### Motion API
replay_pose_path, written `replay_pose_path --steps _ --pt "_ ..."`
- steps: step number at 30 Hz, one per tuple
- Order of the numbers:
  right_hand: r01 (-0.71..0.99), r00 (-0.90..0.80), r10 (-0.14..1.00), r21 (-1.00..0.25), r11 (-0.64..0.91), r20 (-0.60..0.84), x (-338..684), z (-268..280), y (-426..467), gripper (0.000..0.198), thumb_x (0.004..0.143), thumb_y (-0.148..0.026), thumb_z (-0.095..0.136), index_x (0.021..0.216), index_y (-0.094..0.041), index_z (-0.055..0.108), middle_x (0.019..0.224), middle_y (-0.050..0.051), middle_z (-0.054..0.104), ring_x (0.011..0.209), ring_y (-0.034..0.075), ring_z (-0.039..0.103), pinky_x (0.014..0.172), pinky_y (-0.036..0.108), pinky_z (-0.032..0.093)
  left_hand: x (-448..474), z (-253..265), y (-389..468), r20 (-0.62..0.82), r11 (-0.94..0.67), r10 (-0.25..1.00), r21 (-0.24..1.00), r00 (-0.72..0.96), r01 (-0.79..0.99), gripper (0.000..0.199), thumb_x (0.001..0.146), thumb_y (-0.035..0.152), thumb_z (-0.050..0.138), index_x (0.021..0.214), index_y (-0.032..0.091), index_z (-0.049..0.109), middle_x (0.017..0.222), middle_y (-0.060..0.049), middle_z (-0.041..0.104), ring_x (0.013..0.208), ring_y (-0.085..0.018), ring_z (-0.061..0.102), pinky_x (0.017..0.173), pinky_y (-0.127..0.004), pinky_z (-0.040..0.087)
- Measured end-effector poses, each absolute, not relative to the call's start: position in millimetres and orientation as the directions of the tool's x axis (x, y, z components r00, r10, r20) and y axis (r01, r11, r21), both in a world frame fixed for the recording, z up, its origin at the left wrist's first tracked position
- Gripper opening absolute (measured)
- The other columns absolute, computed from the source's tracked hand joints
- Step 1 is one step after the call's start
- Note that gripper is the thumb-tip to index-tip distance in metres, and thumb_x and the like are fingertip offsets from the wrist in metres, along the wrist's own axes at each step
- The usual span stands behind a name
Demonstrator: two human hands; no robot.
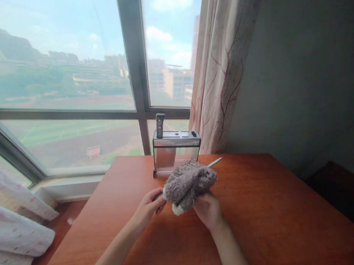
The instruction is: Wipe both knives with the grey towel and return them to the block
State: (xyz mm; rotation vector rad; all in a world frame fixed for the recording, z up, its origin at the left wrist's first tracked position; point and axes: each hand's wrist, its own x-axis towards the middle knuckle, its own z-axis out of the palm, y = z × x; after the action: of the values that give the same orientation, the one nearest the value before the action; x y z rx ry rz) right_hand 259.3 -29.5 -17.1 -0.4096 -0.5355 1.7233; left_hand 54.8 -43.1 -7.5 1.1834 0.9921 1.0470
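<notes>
Plainly, dark handle [157, 196] in left hand [146, 207], fluffy grey cloth [188, 182] in right hand [210, 212], marks [159, 120] on upright black grip [159, 127] illegible.

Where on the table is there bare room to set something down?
The table is bare right of the right hand, to its right edge, and left of the left hand, to its left edge. Crowded: the middle, around the fluffy grey item and clear case.
</notes>
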Motion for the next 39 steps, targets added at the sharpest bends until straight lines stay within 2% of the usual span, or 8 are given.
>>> replay_pose_path --steps 5,14,20,22,27,33,36,39 --pt "-0.859 -0.180 0.983 -0.479 -0.180 -0.047 264 -14 -28 0.016 0.071 -0.025 0.066 0.086 -0.025 0.070 0.093 0.000 0.075 0.091 0.021 0.068 0.086 0.038 0.052 55 -12 -42 -0.093 0.133 0.974 0.974 0.209 -0.185 0.037 0.077 0.048 0.065 0.088 0.013 0.061 0.057 0.005 0.038 0.051 -0.008 0.033 0.047 -0.021 0.024" --pt "-0.907 -0.108 0.993 -0.405 -0.114 -0.037 269 -8 -28 0.027 0.077 -0.047 0.066 0.099 -0.032 0.069 0.105 -0.002 0.074 0.108 0.020 0.064 0.095 0.040 0.048 63 -13 -43 -0.126 0.161 0.978 0.963 0.168 -0.214 0.042 0.073 0.052 0.069 0.089 0.013 0.061 0.056 0.006 0.040 0.047 -0.006 0.032 0.045 -0.021 0.021" --pt "-0.865 -0.070 0.988 -0.485 -0.128 -0.135 267 -19 -21 0.021 0.074 -0.033 0.073 0.094 -0.026 0.071 0.097 -0.002 0.075 0.094 0.019 0.068 0.086 0.033 0.053 65 -7 -48 -0.085 0.124 0.983 0.961 0.163 -0.246 0.040 0.075 0.048 0.069 0.091 0.013 0.062 0.057 0.005 0.039 0.049 -0.007 0.031 0.046 -0.021 0.022" --pt "-0.843 -0.065 0.983 -0.519 -0.146 -0.171 265 -21 -17 0.024 0.075 -0.034 0.072 0.096 -0.023 0.071 0.098 0.001 0.075 0.093 0.019 0.069 0.084 0.032 0.054 65 -6 -50 -0.071 0.114 0.982 0.963 0.177 -0.245 0.039 0.076 0.047 0.068 0.093 0.013 0.062 0.057 0.005 0.038 0.050 -0.007 0.032 0.047 -0.021 0.023" --pt "-0.752 0.058 0.984 -0.656 -0.070 -0.171 258 -22 -13 0.042 0.075 -0.042 0.073 0.111 -0.021 0.066 0.108 0.003 0.073 0.102 0.020 0.066 0.087 0.033 0.052 65 -10 -49 -0.062 0.117 0.958 0.976 0.280 -0.183 0.041 0.077 0.049 0.066 0.095 0.013 0.062 0.058 0.005 0.039 0.050 -0.008 0.034 0.047 -0.022 0.025" --pt "-0.561 0.252 0.959 -0.827 0.034 -0.132 253 -26 -17 0.044 0.069 -0.038 0.078 0.110 -0.024 0.067 0.110 0.001 0.072 0.108 0.020 0.063 0.091 0.030 0.048 68 -10 -52 -0.098 0.125 0.947 0.990 0.307 -0.070 0.046 0.078 0.052 0.065 0.101 0.012 0.064 0.057 0.007 0.033 0.050 -0.007 0.025 0.047 -0.022 0.017" --pt "-0.612 0.153 0.981 -0.791 -0.001 -0.119 253 -24 -21 0.044 0.070 -0.036 0.077 0.110 -0.024 0.066 0.108 0.001 0.073 0.104 0.021 0.064 0.089 0.032 0.049 69 -6 -54 -0.070 0.079 0.956 0.997 0.286 -0.021 0.045 0.078 0.052 0.065 0.100 0.012 0.065 0.057 0.006 0.036 0.052 -0.009 0.026 0.049 -0.023 0.020" --pt "-0.695 0.010 0.994 -0.715 -0.073 -0.110 257 -21 -26 0.034 0.070 -0.032 0.075 0.103 -0.022 0.068 0.100 0.001 0.074 0.096 0.022 0.066 0.083 0.032 0.052 68 -5 -54 -0.046 0.054 0.960 0.998 0.275 -0.021 0.041 0.078 0.051 0.064 0.095 0.013 0.065 0.057 0.006 0.035 0.053 -0.009 0.026 0.050 -0.023 0.021"
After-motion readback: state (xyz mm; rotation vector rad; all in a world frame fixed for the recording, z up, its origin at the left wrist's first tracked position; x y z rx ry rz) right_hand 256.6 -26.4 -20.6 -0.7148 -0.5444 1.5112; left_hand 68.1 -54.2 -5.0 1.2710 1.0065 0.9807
